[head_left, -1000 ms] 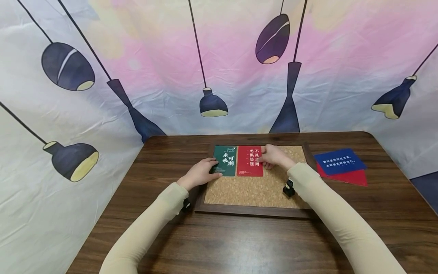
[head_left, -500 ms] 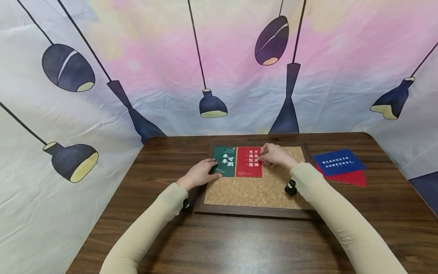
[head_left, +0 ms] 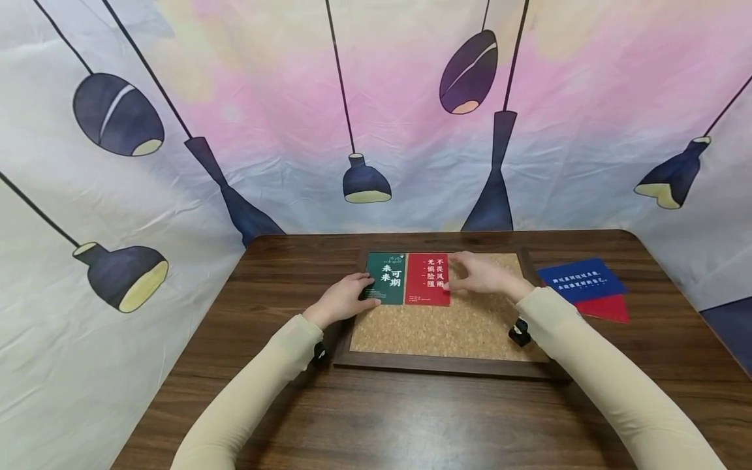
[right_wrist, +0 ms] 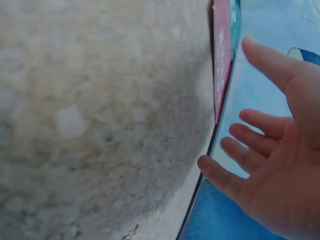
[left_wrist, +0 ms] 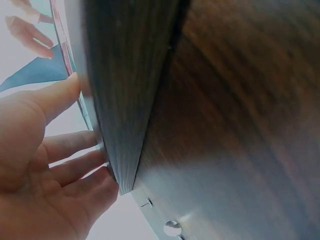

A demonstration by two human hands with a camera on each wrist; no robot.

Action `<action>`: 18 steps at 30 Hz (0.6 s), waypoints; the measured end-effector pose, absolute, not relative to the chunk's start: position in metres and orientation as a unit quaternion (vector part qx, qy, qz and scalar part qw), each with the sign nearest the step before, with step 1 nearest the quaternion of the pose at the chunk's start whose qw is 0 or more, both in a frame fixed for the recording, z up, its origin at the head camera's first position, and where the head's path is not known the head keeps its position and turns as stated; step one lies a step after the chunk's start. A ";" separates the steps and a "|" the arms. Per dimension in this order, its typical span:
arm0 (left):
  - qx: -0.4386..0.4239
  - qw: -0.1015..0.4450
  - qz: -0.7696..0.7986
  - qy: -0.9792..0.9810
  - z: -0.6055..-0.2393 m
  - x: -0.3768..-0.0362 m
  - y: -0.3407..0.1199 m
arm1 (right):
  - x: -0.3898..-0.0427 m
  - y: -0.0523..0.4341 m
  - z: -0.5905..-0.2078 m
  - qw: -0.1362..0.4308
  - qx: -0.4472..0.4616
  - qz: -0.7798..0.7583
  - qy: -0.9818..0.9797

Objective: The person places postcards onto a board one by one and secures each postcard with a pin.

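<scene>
A cork board (head_left: 429, 333) in a dark wooden frame lies on the table. At its upper left are a green card (head_left: 385, 279) and, just right of it, a red card (head_left: 427, 281), both printed with white characters. My left hand (head_left: 341, 297) rests on the frame's left side, thumb at the green card's lower corner and fingers along its left edge. In the left wrist view its fingertips touch the frame (left_wrist: 125, 100). Beside the red card's right edge, my right hand (head_left: 484, 273) spreads its fingers, holding nothing, its thumb right at that edge.
Right of the board, a blue card (head_left: 583, 281) lies over a red card (head_left: 608, 308) on the wooden table (head_left: 411, 418). Small metal thumbtacks (left_wrist: 172, 228) show beyond the frame in the left wrist view. A lamp-printed cloth (head_left: 294, 150) hangs behind the table.
My right hand has gone from pinched fingers at the red card's right edge to spread fingers, its wrist shifting right and slightly toward me. The left hand stays in place.
</scene>
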State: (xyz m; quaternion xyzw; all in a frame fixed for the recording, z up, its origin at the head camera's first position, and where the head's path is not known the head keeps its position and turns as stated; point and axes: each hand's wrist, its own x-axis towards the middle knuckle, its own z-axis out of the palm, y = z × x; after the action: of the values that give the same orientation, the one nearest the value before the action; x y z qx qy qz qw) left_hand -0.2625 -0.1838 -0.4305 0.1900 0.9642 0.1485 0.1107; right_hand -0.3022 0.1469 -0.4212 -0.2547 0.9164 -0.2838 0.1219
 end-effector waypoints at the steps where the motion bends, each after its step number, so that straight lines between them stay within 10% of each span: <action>1: 0.190 0.111 0.148 0.964 -0.430 -0.263 -0.184 | -0.302 0.147 -0.422 0.126 -0.264 -0.280 0.914; 18: 0.193 0.109 0.147 0.964 -0.429 -0.262 -0.184 | -0.301 0.140 -0.429 0.162 -0.315 -0.216 0.910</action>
State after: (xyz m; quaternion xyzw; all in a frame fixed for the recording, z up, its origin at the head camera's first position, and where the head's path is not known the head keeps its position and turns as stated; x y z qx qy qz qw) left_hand -0.2616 -0.1843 -0.4289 0.1929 0.9640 0.1469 0.1090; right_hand -0.3009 0.1403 -0.4285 -0.3149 0.9099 -0.2163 0.1618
